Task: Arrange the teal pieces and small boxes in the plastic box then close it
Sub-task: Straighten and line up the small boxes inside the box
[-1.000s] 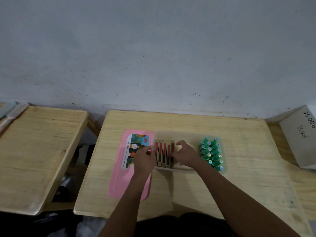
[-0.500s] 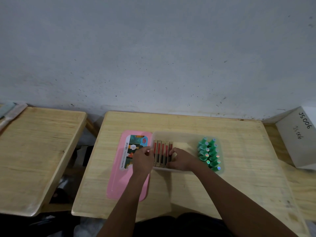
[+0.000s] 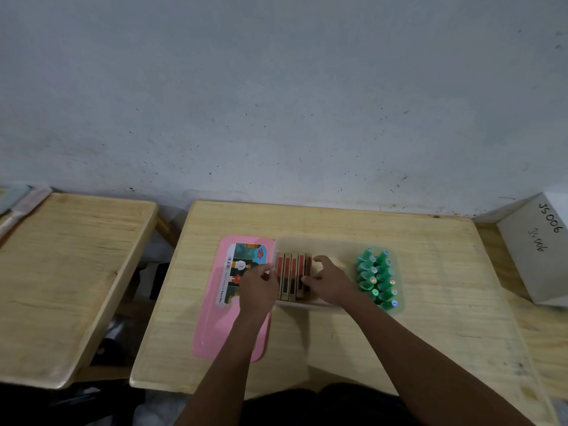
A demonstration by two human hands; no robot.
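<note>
So, the small boxes (image 3: pixel 290 276) stand on edge in a row at the left end of the plastic box (image 3: pixel 338 241), the teal pieces (image 3: pixel 377 279) (two packed columns) at its right end. Left hand (image 3: pixel 258 289) and right hand (image 3: pixel 331 284), both curled, squeeze the row from either side. A pink lid (image 3: pixel 215 333) lies just left of the box

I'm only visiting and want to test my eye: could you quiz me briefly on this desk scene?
1. True or false: the pink lid covers the plastic box.
2. Where are the teal pieces? A the box's left end, B the box's right end, C on the lid.
3. Fill in: the left hand and right hand flank the row of ____.
Key: 1 false; 2 B; 3 small boxes.
</note>
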